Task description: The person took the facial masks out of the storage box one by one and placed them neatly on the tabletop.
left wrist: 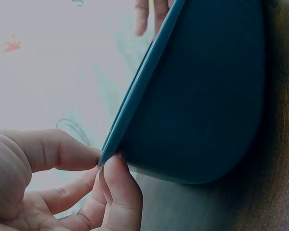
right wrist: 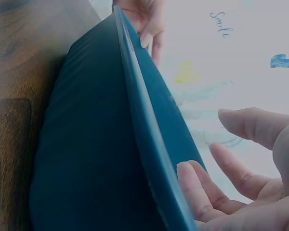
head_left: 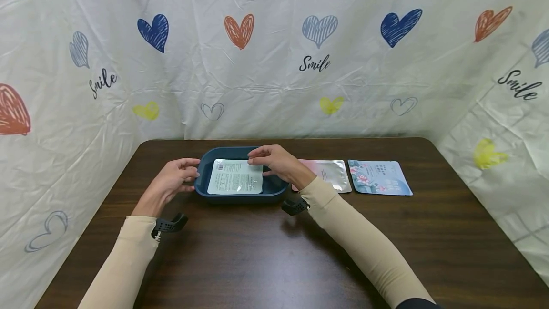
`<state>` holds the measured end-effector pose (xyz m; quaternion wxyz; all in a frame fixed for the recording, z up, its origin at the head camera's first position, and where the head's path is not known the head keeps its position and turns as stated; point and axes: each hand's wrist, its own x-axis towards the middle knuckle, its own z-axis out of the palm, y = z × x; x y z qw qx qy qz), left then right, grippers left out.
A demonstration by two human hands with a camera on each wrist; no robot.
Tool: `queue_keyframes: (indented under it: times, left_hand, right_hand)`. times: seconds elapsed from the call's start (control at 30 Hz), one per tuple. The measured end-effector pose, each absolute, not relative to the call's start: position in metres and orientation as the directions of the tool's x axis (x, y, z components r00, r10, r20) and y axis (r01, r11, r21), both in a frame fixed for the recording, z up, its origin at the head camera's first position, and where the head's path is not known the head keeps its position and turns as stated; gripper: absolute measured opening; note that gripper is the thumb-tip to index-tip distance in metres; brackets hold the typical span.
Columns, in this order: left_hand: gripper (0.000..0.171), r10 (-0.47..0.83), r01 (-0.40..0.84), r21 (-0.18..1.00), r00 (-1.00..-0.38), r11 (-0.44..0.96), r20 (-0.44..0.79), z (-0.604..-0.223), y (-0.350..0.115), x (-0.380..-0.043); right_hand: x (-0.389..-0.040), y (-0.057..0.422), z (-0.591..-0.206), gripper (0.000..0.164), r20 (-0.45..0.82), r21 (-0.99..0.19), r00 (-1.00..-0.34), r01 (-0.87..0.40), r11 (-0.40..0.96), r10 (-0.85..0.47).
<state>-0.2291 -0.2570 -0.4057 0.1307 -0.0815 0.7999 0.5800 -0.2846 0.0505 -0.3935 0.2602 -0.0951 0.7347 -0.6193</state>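
A dark blue plastic tray (head_left: 240,199) stands on the table, with a pale green sheet-mask packet (head_left: 237,182) lying in it, printed side up. My left hand (head_left: 173,178) pinches the tray's left rim (left wrist: 135,101) between thumb and finger. Over the right part of the tray is my right hand (head_left: 276,162), its fingers loosely bent and apart, holding nothing. In the right wrist view its thumb is clear of the other fingers, beside the tray's rim (right wrist: 139,103). A pink-and-silver packet (head_left: 332,175) lies right of the tray, partly behind the right wrist.
A light blue floral packet (head_left: 379,178) lies farther right on the brown wooden table (head_left: 240,261). White cloth (head_left: 274,70) printed with hearts hangs behind the table and along its sides. Each wrist carries a black band-like device (head_left: 170,223).
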Motion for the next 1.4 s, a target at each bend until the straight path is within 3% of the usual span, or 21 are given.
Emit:
queue_keyframes:
  times: [0.3, 0.47, 0.63, 0.83, 1.0, 1.23, 1.4]
  left_hand:
    - [0.055, 0.024, -0.283, 0.906, -0.952, 0.314, -0.305, -0.405, -0.257, -0.229]
    - [0.055, 0.023, -0.281, 0.906, -0.953, 0.318, -0.303, -0.405, -0.257, -0.229]
    - [0.055, 0.030, -0.273, 0.908, -0.954, 0.318, -0.298, -0.406, -0.257, -0.229]
    - [0.054, 0.028, -0.273, 0.910, -0.955, 0.312, -0.295, -0.407, -0.258, -0.229]
    - [0.053, 0.028, -0.270, 0.912, -0.956, 0.308, -0.292, -0.407, -0.257, -0.229]
    - [0.053, 0.042, -0.262, 0.916, -0.957, 0.305, -0.288, -0.407, -0.258, -0.229]
    - [0.054, 0.041, -0.262, 0.916, -0.957, 0.305, -0.287, -0.407, -0.258, -0.229]
  right_hand:
    - [-0.282, 0.047, -0.396, 0.045, -0.265, -0.962, -0.845, 0.197, 0.189, -0.465]
    - [-0.278, 0.044, -0.397, 0.040, -0.239, -0.968, -0.874, 0.182, 0.172, -0.423]
    - [-0.273, 0.041, -0.398, 0.031, -0.178, -0.984, -0.917, 0.175, 0.043, -0.357]
    - [-0.268, 0.038, -0.400, 0.046, -0.129, -0.987, -0.942, 0.152, -0.051, -0.309]
    - [-0.264, 0.036, -0.397, 0.062, -0.168, -0.983, -0.923, 0.183, -0.011, -0.346]
    - [-0.259, 0.034, -0.394, 0.037, -0.247, -0.969, -0.868, 0.224, 0.104, -0.430]
    - [-0.258, 0.031, -0.395, 0.035, -0.280, -0.958, -0.847, 0.221, 0.181, -0.452]
